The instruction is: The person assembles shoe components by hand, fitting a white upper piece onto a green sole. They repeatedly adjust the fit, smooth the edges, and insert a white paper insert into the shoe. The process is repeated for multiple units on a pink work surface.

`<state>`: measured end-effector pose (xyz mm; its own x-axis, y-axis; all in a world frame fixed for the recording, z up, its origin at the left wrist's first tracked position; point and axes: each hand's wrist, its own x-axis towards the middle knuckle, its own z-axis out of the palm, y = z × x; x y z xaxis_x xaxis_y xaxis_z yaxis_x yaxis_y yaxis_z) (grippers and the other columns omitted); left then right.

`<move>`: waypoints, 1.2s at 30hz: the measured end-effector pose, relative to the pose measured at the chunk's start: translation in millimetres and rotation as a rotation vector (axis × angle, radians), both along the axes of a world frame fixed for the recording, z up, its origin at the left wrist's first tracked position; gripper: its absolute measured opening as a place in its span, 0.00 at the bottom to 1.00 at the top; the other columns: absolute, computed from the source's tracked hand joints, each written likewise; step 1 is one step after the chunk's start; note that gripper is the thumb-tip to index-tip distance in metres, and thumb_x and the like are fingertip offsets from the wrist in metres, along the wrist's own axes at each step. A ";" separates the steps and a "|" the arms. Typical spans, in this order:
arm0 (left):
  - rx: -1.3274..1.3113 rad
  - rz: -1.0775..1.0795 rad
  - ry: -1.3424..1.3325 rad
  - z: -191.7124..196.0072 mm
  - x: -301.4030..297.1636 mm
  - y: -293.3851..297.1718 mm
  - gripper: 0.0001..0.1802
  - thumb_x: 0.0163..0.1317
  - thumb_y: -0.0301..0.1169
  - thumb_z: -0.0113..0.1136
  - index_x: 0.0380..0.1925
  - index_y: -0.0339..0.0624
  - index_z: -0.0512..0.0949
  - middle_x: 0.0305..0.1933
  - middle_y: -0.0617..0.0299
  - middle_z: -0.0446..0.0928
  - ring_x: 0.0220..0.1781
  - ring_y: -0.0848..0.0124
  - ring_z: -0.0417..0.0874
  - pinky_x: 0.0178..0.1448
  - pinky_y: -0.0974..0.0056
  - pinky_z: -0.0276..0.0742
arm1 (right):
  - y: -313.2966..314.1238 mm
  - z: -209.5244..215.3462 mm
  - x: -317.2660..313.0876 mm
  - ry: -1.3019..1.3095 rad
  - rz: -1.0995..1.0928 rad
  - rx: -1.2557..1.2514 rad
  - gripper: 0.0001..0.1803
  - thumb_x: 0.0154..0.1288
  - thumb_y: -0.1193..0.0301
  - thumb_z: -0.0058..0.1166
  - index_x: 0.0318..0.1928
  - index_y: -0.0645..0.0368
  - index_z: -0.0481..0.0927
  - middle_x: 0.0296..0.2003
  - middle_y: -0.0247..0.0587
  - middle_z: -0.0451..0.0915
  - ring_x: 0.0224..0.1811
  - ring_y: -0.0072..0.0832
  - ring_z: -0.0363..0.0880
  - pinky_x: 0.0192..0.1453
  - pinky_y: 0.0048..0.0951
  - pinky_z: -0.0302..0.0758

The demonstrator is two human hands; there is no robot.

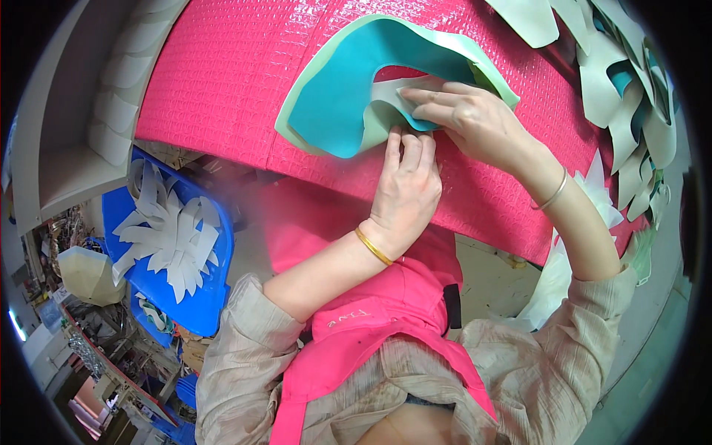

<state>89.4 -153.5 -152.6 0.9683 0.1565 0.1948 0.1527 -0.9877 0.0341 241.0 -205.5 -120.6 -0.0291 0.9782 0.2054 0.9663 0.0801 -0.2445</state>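
Observation:
A curved, U-shaped piece of flexible sheet [331, 96], teal on one face and pale green along its edge, lies on a bright pink quilted table cover [222, 81]. It looks like a shoe upper, and its near part is folded over, showing a pale grey-green face. My left hand [406, 189] pinches the near edge of this piece with curled fingers. From the right, my right hand [471, 122] grips the folded part by the inner curve, with fingers drawn together. The fingertips partly hide the fold.
Similar pale green and teal pieces [608, 81] are piled at the far right edge of the table. To the left, a blue plastic bin [211, 297] holds white cut strips [174, 237]. A grey open box [78, 167] with pale pieces along its side stands at the far left.

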 end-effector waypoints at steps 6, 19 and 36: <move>-0.010 -0.011 -0.040 -0.8 0.5 1.9 0.20 0.52 0.32 0.55 0.42 0.26 0.72 0.44 0.50 0.68 0.49 0.59 0.67 0.62 0.56 0.60 | 9.3 9.2 4.5 -0.006 -0.023 -0.239 0.16 0.46 0.78 0.54 0.40 0.59 0.73 0.33 0.45 0.78 0.35 0.41 0.77 0.38 0.36 0.74; -0.046 -0.033 -0.136 -3.3 2.5 8.3 0.25 0.50 0.34 0.58 0.45 0.26 0.70 0.42 0.49 0.71 0.48 0.61 0.71 0.59 0.59 0.64 | 19.5 32.3 43.6 0.161 -0.302 -0.743 0.09 0.41 0.77 0.59 0.26 0.67 0.74 0.17 0.45 0.71 0.19 0.31 0.70 0.24 0.30 0.68; -0.256 -0.082 -0.177 -5.6 -3.3 23.3 0.24 0.49 0.34 0.60 0.47 0.34 0.71 0.41 0.55 0.70 0.46 0.62 0.70 0.55 0.62 0.66 | 21.2 31.8 35.7 0.023 -0.250 -0.729 0.10 0.54 0.72 0.55 0.33 0.66 0.73 0.29 0.52 0.76 0.34 0.45 0.76 0.37 0.41 0.70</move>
<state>86.1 -130.2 -158.2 0.9343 0.1448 0.3257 0.0425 -0.9525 0.3016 276.7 -184.4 -88.8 0.2066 0.8438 -0.4953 0.9286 -0.3285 -0.1723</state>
